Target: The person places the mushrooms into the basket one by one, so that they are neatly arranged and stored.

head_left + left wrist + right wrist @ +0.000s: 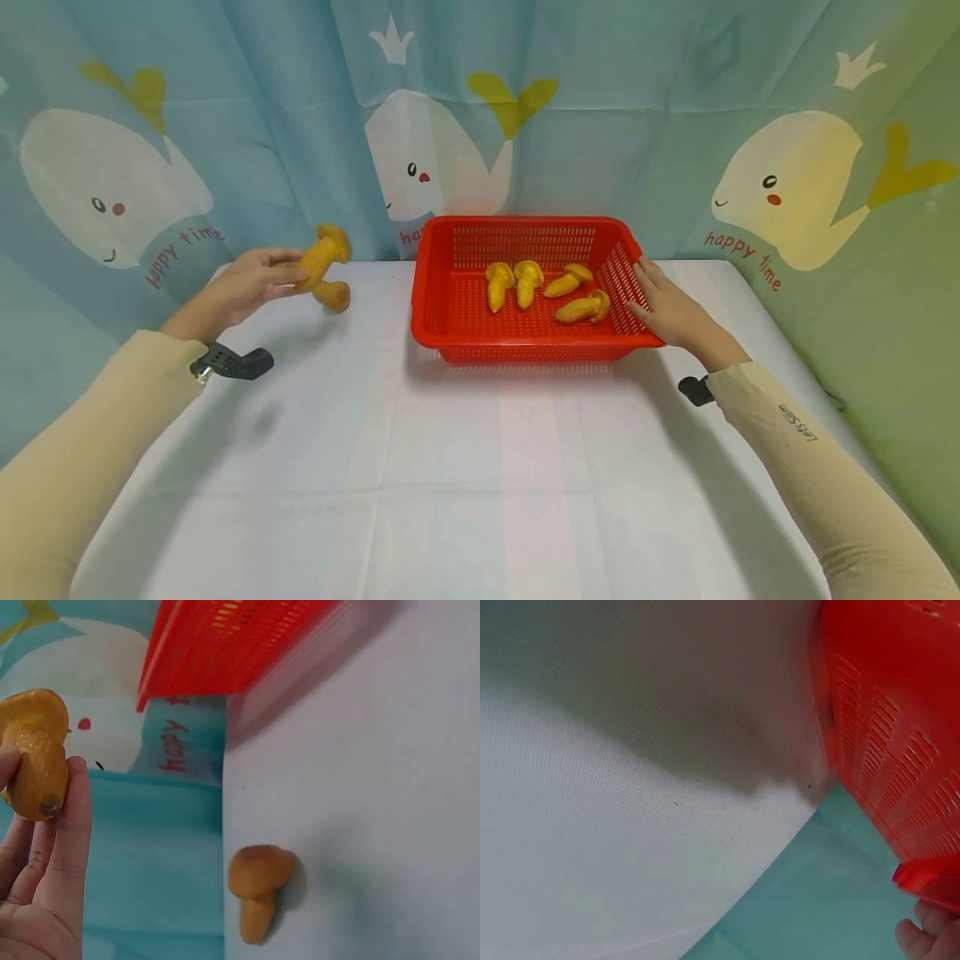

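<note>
held mushroom: a yellow toy mushroom (324, 254) is up off the worktop, pinched at the stalk by the left hand (251, 286), well left of the basket

left hand: fingers (71, 817) curled round that stalk, cap pointing up and away

loose mushroom: a second one (333, 295) lies on the white worktop (465, 467) just below the held one, near the back edge

right hand: the right hand (670, 312) lies flat with fingers pretty straight against the red basket's (525, 350) right rim, gripping nothing

basket: four more mushrooms (542, 292) are inside already

risk: the pinch looks light, so I reckon the mushroom could slip. The loose one sits close to the edge, so a bump could knock it off the back.
</note>
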`<state>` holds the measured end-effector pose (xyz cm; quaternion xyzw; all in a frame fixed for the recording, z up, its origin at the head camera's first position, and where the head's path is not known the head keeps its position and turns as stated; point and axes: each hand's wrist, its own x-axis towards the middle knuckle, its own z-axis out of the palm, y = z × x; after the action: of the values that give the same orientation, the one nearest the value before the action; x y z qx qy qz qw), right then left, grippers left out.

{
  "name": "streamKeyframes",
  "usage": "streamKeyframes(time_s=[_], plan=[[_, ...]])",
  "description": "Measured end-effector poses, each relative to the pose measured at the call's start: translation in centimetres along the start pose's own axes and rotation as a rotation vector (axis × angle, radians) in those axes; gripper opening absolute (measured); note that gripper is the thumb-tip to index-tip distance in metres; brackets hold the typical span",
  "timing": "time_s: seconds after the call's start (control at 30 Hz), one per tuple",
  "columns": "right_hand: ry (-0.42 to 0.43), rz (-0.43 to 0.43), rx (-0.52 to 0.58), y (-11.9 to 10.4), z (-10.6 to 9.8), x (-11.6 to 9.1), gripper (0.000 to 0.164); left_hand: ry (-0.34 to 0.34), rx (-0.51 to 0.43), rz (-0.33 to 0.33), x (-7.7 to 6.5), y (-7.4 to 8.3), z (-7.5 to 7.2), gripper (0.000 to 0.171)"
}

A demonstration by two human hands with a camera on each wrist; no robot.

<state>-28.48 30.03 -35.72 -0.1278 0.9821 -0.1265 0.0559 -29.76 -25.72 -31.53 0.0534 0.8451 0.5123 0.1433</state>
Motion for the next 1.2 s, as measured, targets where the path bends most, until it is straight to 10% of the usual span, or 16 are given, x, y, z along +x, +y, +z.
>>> streamKeyframes(time_s=[1.2], plan=[[-0.004, -0.121, -0.114, 0.4, -0.9, 0.1, 0.075, -0.154, -0.045, 0.066, 3.7, 8.0, 5.5, 0.049]])
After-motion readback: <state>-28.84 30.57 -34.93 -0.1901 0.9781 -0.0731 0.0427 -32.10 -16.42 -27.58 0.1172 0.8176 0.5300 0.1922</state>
